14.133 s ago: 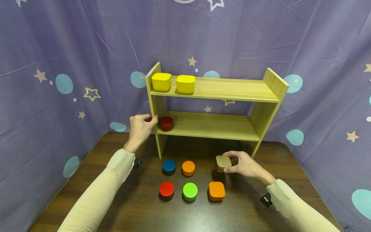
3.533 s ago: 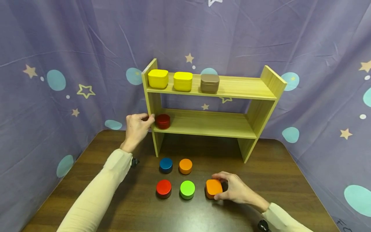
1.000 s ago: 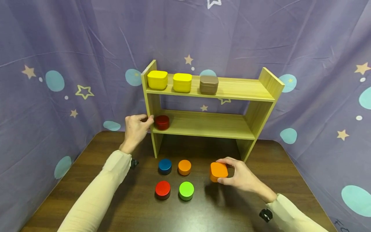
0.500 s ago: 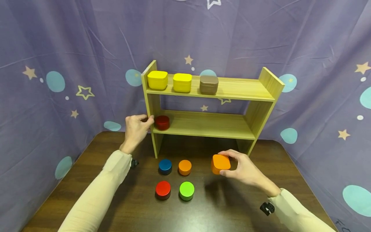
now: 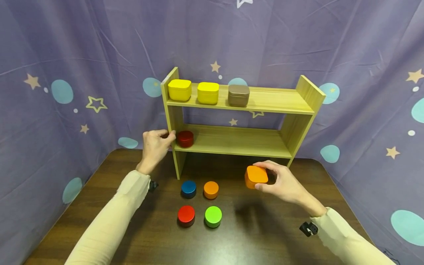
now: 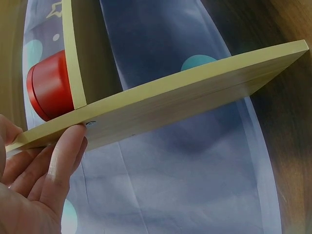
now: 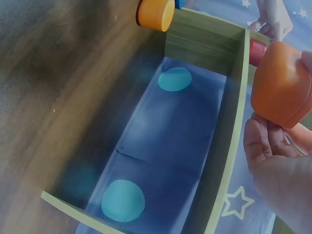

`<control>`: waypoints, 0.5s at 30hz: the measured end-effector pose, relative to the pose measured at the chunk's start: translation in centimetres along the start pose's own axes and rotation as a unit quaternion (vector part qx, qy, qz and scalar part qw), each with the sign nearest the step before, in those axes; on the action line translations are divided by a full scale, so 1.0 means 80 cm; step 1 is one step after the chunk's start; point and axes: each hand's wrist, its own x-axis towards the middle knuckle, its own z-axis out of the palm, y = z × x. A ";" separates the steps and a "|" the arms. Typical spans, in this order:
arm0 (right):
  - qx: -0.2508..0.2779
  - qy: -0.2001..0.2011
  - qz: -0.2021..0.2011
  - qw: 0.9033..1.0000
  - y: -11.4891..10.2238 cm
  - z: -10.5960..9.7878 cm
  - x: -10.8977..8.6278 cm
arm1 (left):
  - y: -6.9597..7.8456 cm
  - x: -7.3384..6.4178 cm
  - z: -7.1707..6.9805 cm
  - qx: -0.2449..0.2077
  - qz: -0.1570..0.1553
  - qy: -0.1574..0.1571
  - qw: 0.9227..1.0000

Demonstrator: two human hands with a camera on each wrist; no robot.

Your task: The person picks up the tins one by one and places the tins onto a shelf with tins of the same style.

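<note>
My right hand (image 5: pixel 287 184) holds an orange square tin with rounded corners (image 5: pixel 256 176) above the table, thumb on its near side and fingers behind. In the right wrist view this orange tin (image 7: pixel 282 84) fills the upper right, partly covered by the thumb. My left hand (image 5: pixel 155 149) pinches the left side panel of a two-tier wooden shelf (image 5: pixel 236 141). The left wrist view has its fingers (image 6: pixel 66 156) against the panel's outer face. Just inside that panel, a dark red round tin (image 5: pixel 185 139) sits on the lower board.
Two yellow square tins (image 5: pixel 180 90) and a brown square tin (image 5: pixel 238 95) line the upper board from the left. Before the shelf, on the dark table (image 5: pixel 145 235), stand round tins: blue (image 5: pixel 188 188), orange (image 5: pixel 211 190), red (image 5: pixel 186 215) and green (image 5: pixel 213 216). A patterned curtain hangs behind.
The brown tin went from the table to the upper board. Then my right hand took the orange square tin and lifted it up toward the shelf. My left hand stayed on the panel.
</note>
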 end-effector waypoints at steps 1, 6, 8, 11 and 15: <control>0.000 0.001 0.001 1.000 -0.001 -0.002 0.001 | 0.000 0.000 0.000 0.000 0.000 0.000 1.000; 0.010 0.008 0.002 1.000 -0.006 -0.013 0.005 | -0.001 0.000 0.001 0.001 -0.002 0.000 1.000; 0.008 0.014 -0.001 1.000 -0.009 -0.018 0.007 | -0.002 0.000 0.002 -0.001 -0.002 0.001 1.000; -0.001 0.020 -0.004 1.000 -0.013 -0.025 0.010 | -0.003 0.001 0.002 0.003 0.002 0.008 1.000; -0.010 0.017 0.001 1.000 -0.018 -0.034 0.015 | -0.003 0.001 0.003 0.010 0.009 0.015 1.000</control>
